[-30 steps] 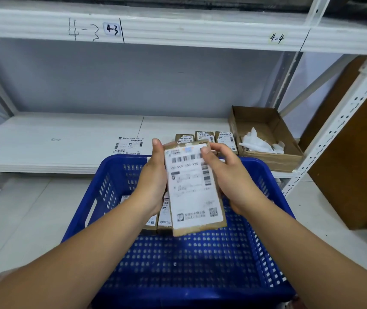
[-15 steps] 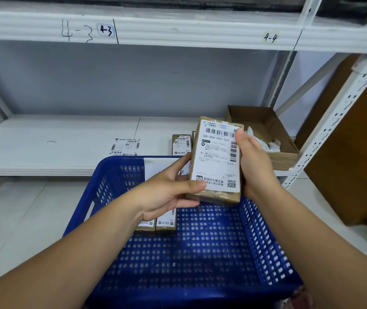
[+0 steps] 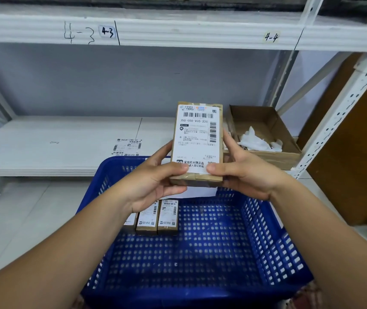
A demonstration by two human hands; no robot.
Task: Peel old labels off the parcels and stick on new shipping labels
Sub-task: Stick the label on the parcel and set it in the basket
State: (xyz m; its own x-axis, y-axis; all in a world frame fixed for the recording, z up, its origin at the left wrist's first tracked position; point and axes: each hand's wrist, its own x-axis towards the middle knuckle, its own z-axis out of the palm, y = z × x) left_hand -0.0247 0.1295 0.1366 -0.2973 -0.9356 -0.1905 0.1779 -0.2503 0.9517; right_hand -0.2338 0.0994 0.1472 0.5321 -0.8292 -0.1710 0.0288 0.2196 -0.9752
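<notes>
A brown cardboard parcel (image 3: 197,143) with a white shipping label on its face stands upright above the blue basket (image 3: 200,253). My left hand (image 3: 155,181) grips its lower left corner, thumb on the label's bottom edge. My right hand (image 3: 242,172) grips the lower right side, thumb also pressing the label's bottom edge. Three small labelled parcels (image 3: 155,216) stand side by side inside the basket, partly behind my left wrist. A loose label sheet (image 3: 127,147) lies on the white shelf.
An open cardboard box (image 3: 267,139) with crumpled white backing paper sits on the shelf at the right. A white paper sheet (image 3: 200,192) lies in the basket under the held parcel. A perforated shelf post (image 3: 338,117) and a brown board stand at the right.
The parcel has risen from over the basket and now stands upright in front of the shelf. My left hand has returned to gripping it, and both thumbs now press the label's lower edge.
</notes>
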